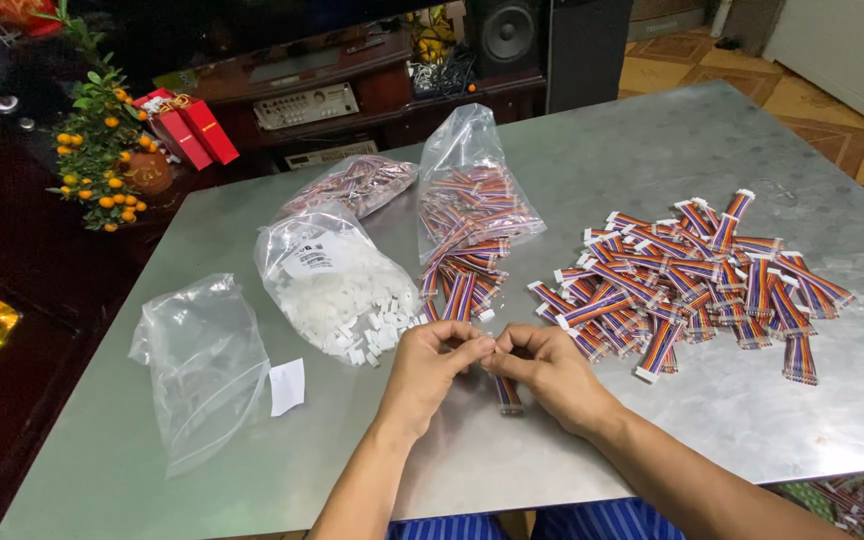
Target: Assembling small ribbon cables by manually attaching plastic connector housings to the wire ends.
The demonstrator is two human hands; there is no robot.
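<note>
Rainbow-striped ribbon cable (508, 392) hangs between both pinching hands at the table's (752, 410) six o'clock edge; left hand (430, 365) and right hand (549, 372) grip its top end, close to white connectors (372, 335) spilling at ten o'clock.

Both hands (492, 365) pinching striped ribbon cable (508, 394)

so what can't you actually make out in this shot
- Head view: what the left hand and right hand pinch where they meet; the fingertips cover it.
- Head view: the upper end of the striped ribbon cable, tucked under the right hand.
- Head view: contents of the far plastic bag, blurred by film and glare.
- Head view: the pile of cables under the table, cut off by the table edge and the frame.
</note>
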